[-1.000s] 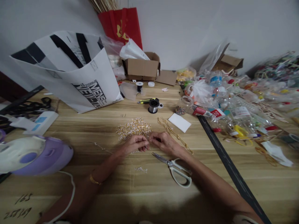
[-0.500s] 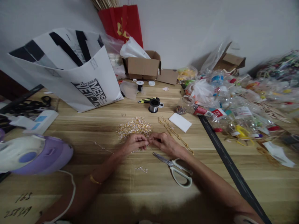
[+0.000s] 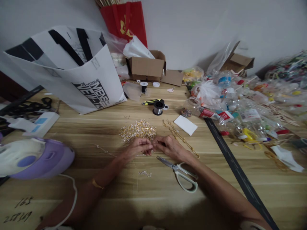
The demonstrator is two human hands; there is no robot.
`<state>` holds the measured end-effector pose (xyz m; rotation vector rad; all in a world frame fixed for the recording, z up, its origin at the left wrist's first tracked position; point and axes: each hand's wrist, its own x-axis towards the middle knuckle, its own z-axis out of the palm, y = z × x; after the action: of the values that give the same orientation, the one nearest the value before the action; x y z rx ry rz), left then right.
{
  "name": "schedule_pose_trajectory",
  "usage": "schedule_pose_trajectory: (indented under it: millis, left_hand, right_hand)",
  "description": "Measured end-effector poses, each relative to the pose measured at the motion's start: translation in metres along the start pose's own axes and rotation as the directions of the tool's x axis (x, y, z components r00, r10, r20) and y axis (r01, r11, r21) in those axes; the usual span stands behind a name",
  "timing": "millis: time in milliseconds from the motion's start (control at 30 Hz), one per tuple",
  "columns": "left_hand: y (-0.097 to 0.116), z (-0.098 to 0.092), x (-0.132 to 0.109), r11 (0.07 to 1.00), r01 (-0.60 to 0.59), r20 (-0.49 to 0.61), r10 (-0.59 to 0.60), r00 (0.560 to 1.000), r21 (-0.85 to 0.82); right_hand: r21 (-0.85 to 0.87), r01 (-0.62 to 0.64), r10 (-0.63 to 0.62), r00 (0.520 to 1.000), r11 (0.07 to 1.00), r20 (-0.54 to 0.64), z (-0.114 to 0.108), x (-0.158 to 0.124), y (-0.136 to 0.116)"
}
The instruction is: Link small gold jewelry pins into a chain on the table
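A small cluster of shiny pieces [image 3: 145, 173] lies on a wooden table [image 3: 115, 195], near a pair of scissors [image 3: 185, 176]. Just beyond, the left hand [image 3: 141, 147] and right hand [image 3: 167, 146] nearly meet, thumb and fingers of each pinched narrow — what sits between them is too small to make out. A heap of gold and silver pieces [image 3: 136, 130] spreads directly beyond the left hand — a gold chain [image 3: 184, 140] runs beside the right. Farther back stand a wire spool [image 3: 158, 109] and a cardboard box [image 3: 146, 68].

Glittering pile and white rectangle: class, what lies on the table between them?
Gold strands lie between the glittering pile and white rectangle, in the head view.
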<state>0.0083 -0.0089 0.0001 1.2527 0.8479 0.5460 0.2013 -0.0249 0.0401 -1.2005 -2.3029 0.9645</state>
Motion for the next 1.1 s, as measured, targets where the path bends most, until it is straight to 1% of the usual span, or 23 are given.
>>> schedule_pose_trajectory:
  millis: [367, 600, 833, 933, 1100]
  left_hand:
    - [-0.003, 0.003, 0.001, 1.000, 0.009, -0.045, -0.009, 0.999, -0.016]
    - [-0.002, 0.004, -0.001, 0.999, -0.021, -0.044, 0.020, 0.999, -0.027]
    - [-0.001, 0.006, -0.001, 1.000, 0.002, -0.034, -0.003, 0.999, -0.030]
    - [0.000, 0.006, -0.001, 0.999, 0.005, -0.037, -0.007, 0.999, -0.043]
    - [0.002, 0.006, -0.002, 0.999, -0.014, -0.035, 0.013, 0.999, -0.040]
  right_hand:
    - [-0.014, 0.012, -0.013, 0.999, 1.000, -0.052, 0.002, 0.001, 0.002]
    - [-0.016, 0.031, -0.032, 0.995, 0.999, -0.099, 0.006, 0.002, 0.001]
    - [-0.016, 0.005, -0.008, 0.987, 1.000, -0.163, 0.010, 0.001, -0.002]
    - [-0.009, 0.008, -0.010, 0.984, 1.000, -0.177, 0.012, 0.001, 0.001]
    - [-0.058, -0.006, -0.005, 0.983, 0.998, -0.182, 0.011, 0.002, 0.003]
